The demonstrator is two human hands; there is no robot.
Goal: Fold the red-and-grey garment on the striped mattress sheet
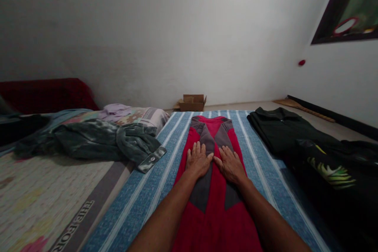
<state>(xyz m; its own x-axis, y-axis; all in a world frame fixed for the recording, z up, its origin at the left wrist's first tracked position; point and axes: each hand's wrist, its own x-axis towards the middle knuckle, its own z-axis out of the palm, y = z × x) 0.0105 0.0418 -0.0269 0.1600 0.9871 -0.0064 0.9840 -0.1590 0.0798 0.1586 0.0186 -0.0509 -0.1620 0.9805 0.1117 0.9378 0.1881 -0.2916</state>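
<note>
A red shirt with grey panels [217, 220] lies lengthwise before me, folded into a long narrow shape, its collar end farthest away. My left hand [198, 160] rests flat on the upper part of the shirt, fingers spread and pointing away. Beside it my right hand [230, 164] presses flat on the shirt's other half, fingers also apart. The two thumbs almost meet over the middle. Under the shirt is a blue sheet with white stripes [165, 173]. Neither hand grips any cloth.
On the right lie a folded dark collared garment [283, 130] and a black garment with a green print [330, 173]. To the left, a crumpled grey-green garment [97, 139] covers part of a floral bedspread [35, 193]. A cardboard box [191, 106] stands near the wall.
</note>
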